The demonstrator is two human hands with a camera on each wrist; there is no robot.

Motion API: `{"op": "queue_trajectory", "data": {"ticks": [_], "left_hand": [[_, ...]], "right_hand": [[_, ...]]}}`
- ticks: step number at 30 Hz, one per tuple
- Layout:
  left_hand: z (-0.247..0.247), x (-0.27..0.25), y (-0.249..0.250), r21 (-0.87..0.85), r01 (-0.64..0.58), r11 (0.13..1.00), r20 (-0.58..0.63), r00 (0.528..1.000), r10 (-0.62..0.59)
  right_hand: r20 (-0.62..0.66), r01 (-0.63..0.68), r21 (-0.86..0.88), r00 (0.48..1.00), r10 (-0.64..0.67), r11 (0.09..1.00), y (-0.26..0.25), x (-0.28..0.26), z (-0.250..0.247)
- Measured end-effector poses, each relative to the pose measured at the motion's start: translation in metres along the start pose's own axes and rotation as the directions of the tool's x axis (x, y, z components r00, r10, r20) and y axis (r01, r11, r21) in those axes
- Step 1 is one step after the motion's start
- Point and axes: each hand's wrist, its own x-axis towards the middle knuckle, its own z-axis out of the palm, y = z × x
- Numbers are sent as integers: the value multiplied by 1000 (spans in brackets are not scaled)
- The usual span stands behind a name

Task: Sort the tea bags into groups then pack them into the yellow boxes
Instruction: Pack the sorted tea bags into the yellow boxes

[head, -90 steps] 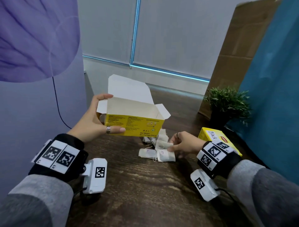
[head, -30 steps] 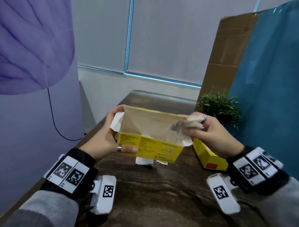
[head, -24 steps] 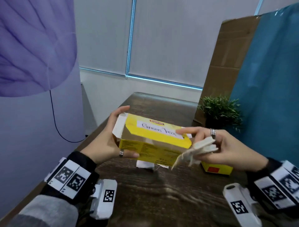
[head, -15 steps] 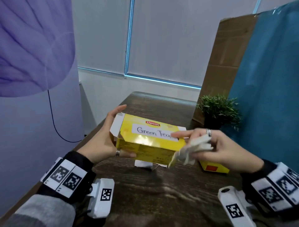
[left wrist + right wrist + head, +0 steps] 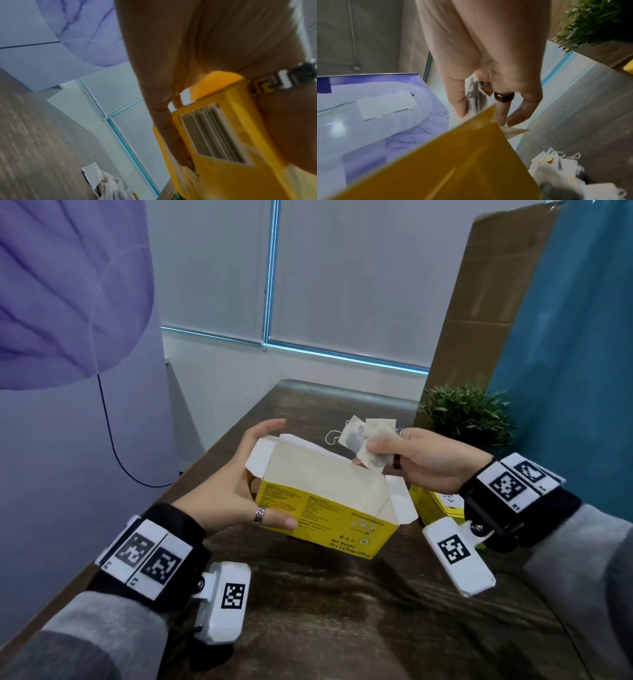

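Observation:
My left hand (image 5: pixel 239 491) grips the left end of an open yellow tea box (image 5: pixel 329 508), held above the table with its lid flaps up and its pale inside showing. In the left wrist view the yellow tea box (image 5: pixel 223 142) fills the right side under my palm. My right hand (image 5: pixel 411 457) pinches a bunch of white tea bags (image 5: pixel 370 440) just above the box's far right rim; a string loop hangs from them. The right wrist view shows the tea bags (image 5: pixel 474 97) between thumb and fingers, over the box's yellow lid (image 5: pixel 453 162). More tea bags (image 5: pixel 565 173) lie on the table below.
A second yellow box (image 5: pixel 435 505) sits on the dark wooden table (image 5: pixel 342 611) under my right wrist. A potted plant (image 5: pixel 466 416) stands at the back right, before a cardboard panel (image 5: pixel 479 302) and a teal screen. A purple panel and cable border the left.
Half a second ago the box's lid was down, showing its label. Now the lid is open and my right hand has lifted the tea bags from the box's front to above its opening.

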Motion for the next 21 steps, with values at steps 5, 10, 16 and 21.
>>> {"op": "queue_trajectory", "data": {"ticks": [5,10,16,21], "left_hand": [[1,1,1,7,-7,1000,30,1000,6],[2,0,3,-21,-25,999,-16,1000,25],[3,0,3,20,-23,1000,-28,999,23],[-2,-2,2,13,-14,1000,-61,998,14]], "right_hand": [[52,-6,-158,999,14,987,-13,-7,-6],[110,19,-514,993,44,858,-35,-13,14],[118,4,-755,985,130,656,-51,12,59],[185,-115,-490,955,232,864,-50,36,77]]}}
